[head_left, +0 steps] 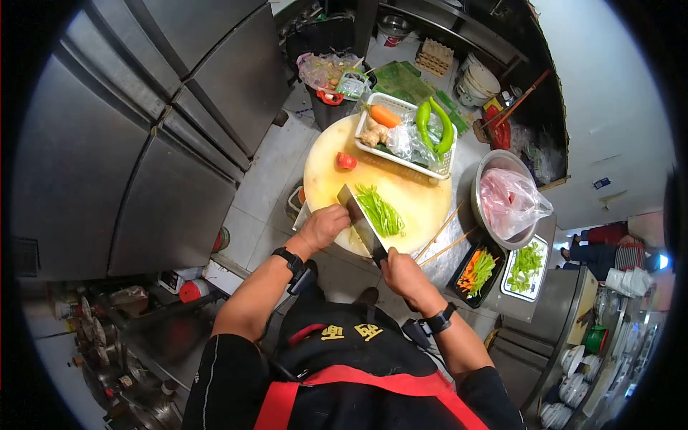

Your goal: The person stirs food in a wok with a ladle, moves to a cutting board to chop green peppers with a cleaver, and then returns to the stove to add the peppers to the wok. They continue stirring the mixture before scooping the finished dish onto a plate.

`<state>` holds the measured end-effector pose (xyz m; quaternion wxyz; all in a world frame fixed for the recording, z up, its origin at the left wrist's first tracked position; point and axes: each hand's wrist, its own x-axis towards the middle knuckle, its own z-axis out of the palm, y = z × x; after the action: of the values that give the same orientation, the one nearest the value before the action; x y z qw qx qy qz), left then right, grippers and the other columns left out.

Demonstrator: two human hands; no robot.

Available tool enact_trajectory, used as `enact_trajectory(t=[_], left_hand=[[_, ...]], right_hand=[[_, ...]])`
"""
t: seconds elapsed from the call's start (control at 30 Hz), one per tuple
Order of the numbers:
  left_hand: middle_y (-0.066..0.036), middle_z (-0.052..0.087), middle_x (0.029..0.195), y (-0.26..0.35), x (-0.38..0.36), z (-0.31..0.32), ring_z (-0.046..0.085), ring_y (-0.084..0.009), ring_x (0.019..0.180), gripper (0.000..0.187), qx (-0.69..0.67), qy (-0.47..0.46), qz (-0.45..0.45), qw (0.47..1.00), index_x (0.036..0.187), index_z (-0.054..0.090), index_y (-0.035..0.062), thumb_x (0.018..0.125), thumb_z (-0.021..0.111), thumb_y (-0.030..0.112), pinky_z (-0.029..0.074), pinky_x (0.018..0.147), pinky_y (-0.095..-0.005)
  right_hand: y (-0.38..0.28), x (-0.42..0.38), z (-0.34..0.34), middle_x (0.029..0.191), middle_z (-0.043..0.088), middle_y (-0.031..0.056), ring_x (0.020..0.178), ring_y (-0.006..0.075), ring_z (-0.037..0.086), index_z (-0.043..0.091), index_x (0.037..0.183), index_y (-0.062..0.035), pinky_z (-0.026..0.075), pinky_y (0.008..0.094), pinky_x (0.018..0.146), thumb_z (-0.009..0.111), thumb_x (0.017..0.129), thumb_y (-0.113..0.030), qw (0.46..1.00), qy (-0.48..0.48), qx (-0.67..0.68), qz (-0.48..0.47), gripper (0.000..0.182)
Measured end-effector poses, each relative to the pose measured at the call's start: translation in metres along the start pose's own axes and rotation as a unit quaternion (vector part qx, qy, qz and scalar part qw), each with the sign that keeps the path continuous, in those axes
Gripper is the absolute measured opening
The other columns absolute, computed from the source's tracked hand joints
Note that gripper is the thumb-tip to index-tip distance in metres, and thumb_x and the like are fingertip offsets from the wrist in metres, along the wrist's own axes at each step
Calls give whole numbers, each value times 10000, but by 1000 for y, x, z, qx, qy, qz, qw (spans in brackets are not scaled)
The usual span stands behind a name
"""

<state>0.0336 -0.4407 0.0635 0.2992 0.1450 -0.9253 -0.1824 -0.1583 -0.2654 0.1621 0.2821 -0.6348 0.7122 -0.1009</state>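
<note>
My right hand (405, 275) is closed round the dark handle of a cleaver (366, 228), whose broad blade points up and left over the round cutting board (324, 166). Against the near side of the blade, my left hand (326, 226) has its fingers curled; whatever they may hold is hidden. Sliced green pepper strips (380, 211) lie in a pile just beyond the blade. Farther up the board sits a red chunk (346, 161), perhaps tomato or pepper.
A white basket (407, 166) on the board's far side holds a carrot (385, 116), ginger (374, 133) and long green peppers (443, 127). To the right stand a metal bowl (477, 188) with a plastic bag, a black tray (459, 283) and a white tray (509, 287) of cut vegetables.
</note>
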Motion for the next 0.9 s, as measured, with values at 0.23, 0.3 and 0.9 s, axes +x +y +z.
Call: enact_trajectory(t=[0.23,0.3,0.9], left_hand=[[-92,620,923,-3,4,-4,617,-279,880,151,3,-35,1,999,892,625,25,741,634,27,533,756,-360],[-103,631,971,1,5,-11,619,-295,972,188,5,-86,5,996,922,616,29,736,618,6,529,815,-367],[-241,400,1487,68,44,2,353,-352,1411,613,-143,-169,-106,969,1425,377,-69,972,537,312,258,1173,-427]], right_hand=[[3,13,-6,727,613,320,725,492,619,538,862,69,494,531,664,587,917,-170,999,-16,36,14,250],[10,14,-2,738,612,323,735,495,616,542,866,68,492,529,673,586,922,-176,998,-20,54,25,254],[78,-64,-67,691,511,55,679,241,595,584,858,-85,469,387,583,654,730,-110,935,213,-225,-175,148]])
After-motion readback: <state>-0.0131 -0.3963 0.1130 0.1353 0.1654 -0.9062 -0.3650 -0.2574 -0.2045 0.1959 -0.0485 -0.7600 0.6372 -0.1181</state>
